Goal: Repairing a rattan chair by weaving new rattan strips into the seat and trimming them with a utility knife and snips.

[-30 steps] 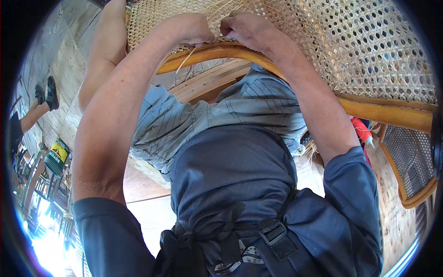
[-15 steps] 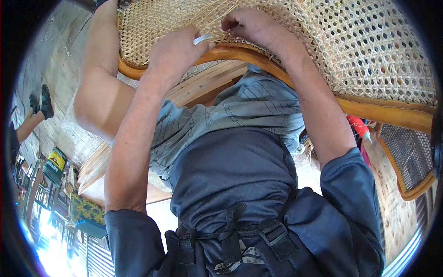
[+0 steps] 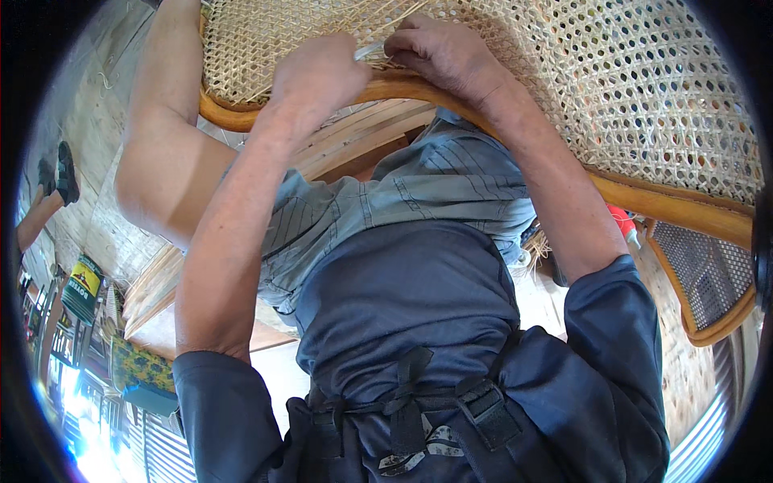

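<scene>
A curved panel of woven cane (image 3: 258, 48) with a brown wooden rim (image 3: 229, 119) lies across my lap at the top of the view. My left hand (image 3: 320, 74) is closed above the rim, a short pale, shiny piece (image 3: 369, 51) sticking out of it toward the right hand; its exact kind is unclear. Close beside that piece, my right hand (image 3: 451, 63) has its fingers bent and pinched together over the weave. What its fingertips hold is hidden. Loose cane strands (image 3: 378, 18) lie across the panel just beyond both hands.
A larger woven cane section (image 3: 660, 97) spreads to the right, with another rimmed cane piece (image 3: 700, 278) below it. On the left stand a green and yellow can (image 3: 83, 290) and a bundle of thin strips (image 3: 153, 282). Another person's foot (image 3: 67, 173) shows at far left.
The pale piece at my left hand has swung up and right, now reaching my right fingers. My left hand has turned and its fingers are less visible. The view has shifted slightly.
</scene>
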